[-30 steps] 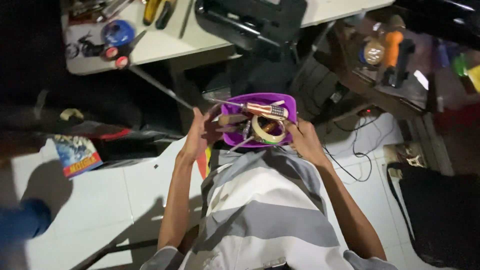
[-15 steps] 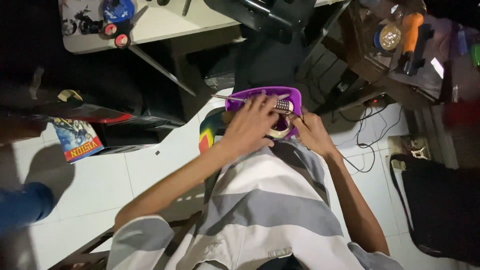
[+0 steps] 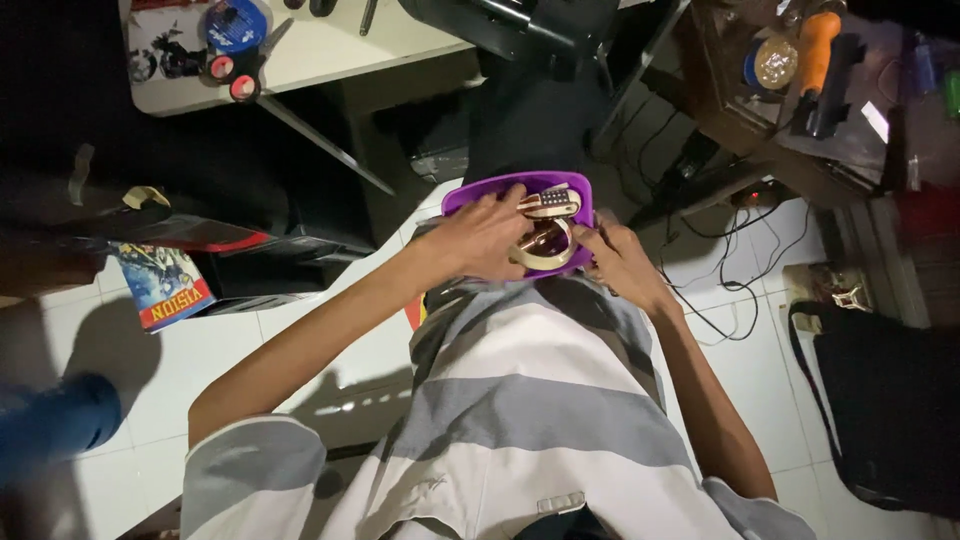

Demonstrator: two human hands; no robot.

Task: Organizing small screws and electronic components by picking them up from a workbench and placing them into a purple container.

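Observation:
A purple plastic container (image 3: 470,190) rests on my lap against my striped shirt. Inside lie a beige tape roll (image 3: 548,255), a small grey gadget with buttons (image 3: 551,202) and other small parts. My left hand (image 3: 478,238) reaches into the container's left half, with its fingers curled over the contents beside the tape roll. What the fingers hold is hidden. My right hand (image 3: 625,265) grips the container's right edge, fingertips touching the tape roll.
A white table (image 3: 330,55) at the top left carries a blue disc (image 3: 236,22) and red-handled scissors (image 3: 240,80). A booklet (image 3: 165,285) lies on the tiled floor. Cables (image 3: 720,290), a black bag (image 3: 880,400) and a shelf with an orange-handled tool (image 3: 815,50) are on the right.
My left hand left the container's left side and went into it, covering the contents. It now sits over the left half. The view shifted slightly closer.

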